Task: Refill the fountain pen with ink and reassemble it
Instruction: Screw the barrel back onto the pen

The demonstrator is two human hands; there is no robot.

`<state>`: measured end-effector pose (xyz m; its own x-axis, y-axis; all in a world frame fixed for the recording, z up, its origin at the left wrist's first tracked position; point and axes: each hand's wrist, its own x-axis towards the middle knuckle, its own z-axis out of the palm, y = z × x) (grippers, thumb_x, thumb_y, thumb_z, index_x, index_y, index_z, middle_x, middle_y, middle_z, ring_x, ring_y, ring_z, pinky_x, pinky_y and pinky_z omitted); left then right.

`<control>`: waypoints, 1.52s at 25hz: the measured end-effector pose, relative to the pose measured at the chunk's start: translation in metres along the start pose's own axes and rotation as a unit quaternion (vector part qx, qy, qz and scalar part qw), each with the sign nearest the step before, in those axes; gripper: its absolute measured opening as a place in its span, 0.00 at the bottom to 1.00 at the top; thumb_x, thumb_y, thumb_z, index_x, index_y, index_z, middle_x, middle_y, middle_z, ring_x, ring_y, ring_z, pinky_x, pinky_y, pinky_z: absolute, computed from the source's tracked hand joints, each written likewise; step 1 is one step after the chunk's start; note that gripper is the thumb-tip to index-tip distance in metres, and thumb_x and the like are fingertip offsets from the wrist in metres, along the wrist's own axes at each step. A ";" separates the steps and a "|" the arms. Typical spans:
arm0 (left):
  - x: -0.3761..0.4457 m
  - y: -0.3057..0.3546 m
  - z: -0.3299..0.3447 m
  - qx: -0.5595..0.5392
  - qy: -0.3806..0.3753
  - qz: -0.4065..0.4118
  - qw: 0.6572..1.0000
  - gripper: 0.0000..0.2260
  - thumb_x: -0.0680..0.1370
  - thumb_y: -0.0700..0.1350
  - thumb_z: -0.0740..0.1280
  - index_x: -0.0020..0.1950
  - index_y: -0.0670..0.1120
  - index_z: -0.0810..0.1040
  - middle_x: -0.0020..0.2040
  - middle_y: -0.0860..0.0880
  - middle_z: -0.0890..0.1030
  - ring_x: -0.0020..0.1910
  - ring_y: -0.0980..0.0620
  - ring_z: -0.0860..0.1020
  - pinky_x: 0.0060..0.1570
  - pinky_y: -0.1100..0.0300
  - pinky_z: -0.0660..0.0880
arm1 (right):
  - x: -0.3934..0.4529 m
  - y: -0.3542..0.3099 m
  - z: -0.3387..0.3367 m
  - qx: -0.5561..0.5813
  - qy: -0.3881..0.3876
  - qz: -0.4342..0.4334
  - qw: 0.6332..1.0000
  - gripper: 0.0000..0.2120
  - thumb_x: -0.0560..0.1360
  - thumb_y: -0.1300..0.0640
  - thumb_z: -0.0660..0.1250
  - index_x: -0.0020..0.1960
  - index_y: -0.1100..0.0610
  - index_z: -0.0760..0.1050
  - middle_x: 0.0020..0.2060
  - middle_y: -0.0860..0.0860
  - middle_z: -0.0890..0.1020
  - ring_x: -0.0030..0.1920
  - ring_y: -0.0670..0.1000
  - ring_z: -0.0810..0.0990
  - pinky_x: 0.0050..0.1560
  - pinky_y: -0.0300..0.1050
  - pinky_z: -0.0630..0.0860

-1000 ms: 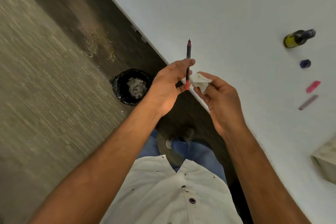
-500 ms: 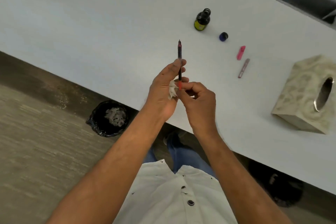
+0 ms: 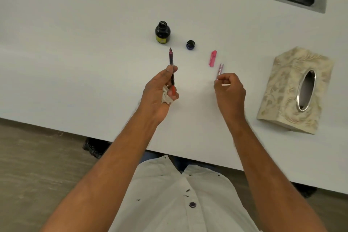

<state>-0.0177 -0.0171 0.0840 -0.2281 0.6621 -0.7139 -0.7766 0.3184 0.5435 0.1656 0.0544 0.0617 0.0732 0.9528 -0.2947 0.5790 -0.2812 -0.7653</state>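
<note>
Nearest, the left hand [image 3: 159, 92] holds the filled pen section [image 3: 172, 69] upright between thumb and fingers, nib pointing away toward the far side, with a crumpled tissue [image 3: 166, 97] tucked in the palm under the red end of the converter. The right hand [image 3: 228, 90] is just beside the translucent pen barrel [image 3: 220, 70] lying on the counter [image 3: 84, 62]; its fingers are curled and its fingertips look to be closing on the barrel's near end, though I cannot tell whether they grip it yet or only touch it.

The step in hand looks like picking up the barrel to screw it over the converter. To do it well, pinch the barrel near its open end, lift it clear, and bring it to the section rather than tilting the section down, so the wet nib stays up and away from the shirt. Slide it on straight, then turn gently until snug; forcing crossed threads could crack the plastic.

Just beyond the barrel lies the pink cap [image 3: 213, 58], which goes on last. Farther still sit the bottle cap [image 3: 190, 45] and the open ink bottle [image 3: 162, 33], which needs closing; keep sleeves and elbows away from it. A tissue box [image 3: 295, 88] stands to the right.
</note>
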 end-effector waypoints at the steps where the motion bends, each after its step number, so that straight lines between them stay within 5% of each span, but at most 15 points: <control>1: 0.004 -0.001 0.000 0.006 0.001 -0.006 1.000 0.06 0.79 0.48 0.71 0.48 0.48 0.86 0.38 0.53 0.71 0.26 0.55 0.63 0.31 0.61 0.63 | 0.012 0.006 0.001 -0.027 0.010 0.004 1.000 0.04 0.77 0.56 0.68 0.52 0.53 0.77 0.45 0.46 0.83 0.43 0.46 0.82 0.44 0.45 0.78; 6: 0.017 0.006 -0.002 0.059 -0.019 -0.030 0.998 0.06 0.79 0.47 0.71 0.50 0.47 0.85 0.38 0.51 0.75 0.25 0.54 0.63 0.28 0.61 0.65 | 0.036 0.016 0.018 -0.139 0.046 0.003 0.989 0.13 0.76 0.47 0.71 0.53 0.54 0.73 0.44 0.50 0.81 0.43 0.51 0.78 0.44 0.45 0.74; 11: 0.036 0.023 -0.003 0.111 -0.041 -0.041 0.992 0.07 0.78 0.47 0.72 0.52 0.45 0.84 0.39 0.51 0.79 0.26 0.52 0.63 0.29 0.59 0.63 | 0.038 0.011 0.026 -0.152 0.081 0.020 0.985 0.07 0.76 0.52 0.69 0.51 0.54 0.76 0.43 0.49 0.82 0.45 0.51 0.80 0.45 0.45 0.75; 15: 0.038 0.032 0.008 0.123 -0.058 -0.042 0.990 0.05 0.79 0.46 0.71 0.51 0.46 0.83 0.41 0.50 0.80 0.24 0.53 0.61 0.28 0.61 0.62 | 0.026 0.001 0.010 -0.081 0.071 0.044 0.993 0.04 0.72 0.55 0.69 0.47 0.53 0.77 0.37 0.47 0.79 0.38 0.48 0.77 0.41 0.44 0.75; 20: 0.040 0.037 0.022 0.120 -0.070 -0.043 0.989 0.05 0.80 0.46 0.70 0.50 0.46 0.82 0.45 0.48 0.84 0.21 0.53 0.60 0.27 0.62 0.61 | -0.035 -0.030 -0.017 -0.008 0.050 -0.014 0.999 0.05 0.77 0.59 0.70 0.52 0.53 0.80 0.45 0.44 0.81 0.41 0.43 0.77 0.39 0.27 0.70; 38: 0.023 0.022 0.018 0.204 -0.101 -0.022 0.973 0.04 0.80 0.46 0.70 0.50 0.47 0.83 0.49 0.47 0.84 0.22 0.54 0.62 0.28 0.62 0.65 | -0.087 -0.036 0.001 0.071 0.013 0.010 0.997 0.06 0.80 0.55 0.71 0.56 0.53 0.79 0.46 0.41 0.82 0.42 0.40 0.80 0.38 0.28 0.74</control>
<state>-0.0296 0.0173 0.0872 -0.0478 0.7481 -0.6618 -0.4756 0.5656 0.6737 0.1374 -0.0182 0.1140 0.1048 0.9489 -0.2975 0.4572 -0.3117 -0.8330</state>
